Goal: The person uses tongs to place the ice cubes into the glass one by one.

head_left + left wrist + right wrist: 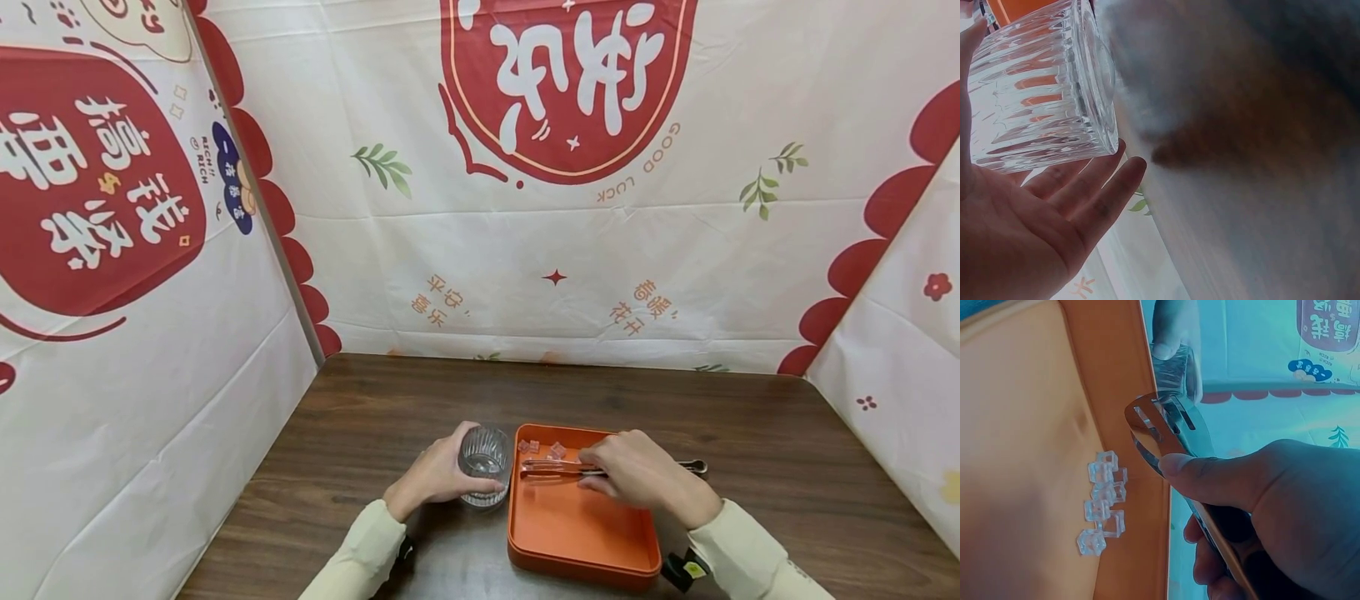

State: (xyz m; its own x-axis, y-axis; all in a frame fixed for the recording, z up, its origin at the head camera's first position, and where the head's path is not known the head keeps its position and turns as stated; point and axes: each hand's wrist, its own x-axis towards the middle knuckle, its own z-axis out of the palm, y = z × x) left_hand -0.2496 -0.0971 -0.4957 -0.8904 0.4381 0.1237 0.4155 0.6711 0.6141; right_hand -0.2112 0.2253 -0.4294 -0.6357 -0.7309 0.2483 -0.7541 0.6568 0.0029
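A ribbed clear glass (484, 458) stands on the table against the left side of an orange tray (585, 533). My left hand (444, 467) grips the glass from its left, thumb and fingers around it; the left wrist view shows the palm (1029, 231) beside the glass (1041, 94). My right hand (637, 468) holds metal tongs (562, 468) over the tray, their tips pointing left. In the right wrist view the thumb presses the tongs (1163, 422), near several clear cubes (1102, 494) lying in the tray by its wall. I cannot tell whether anything is between the tips.
The brown wooden table (375, 400) extends around the tray and glass. Printed white cloth (555, 242) hangs behind the table and on both sides. Dark straps sit at both wrists.
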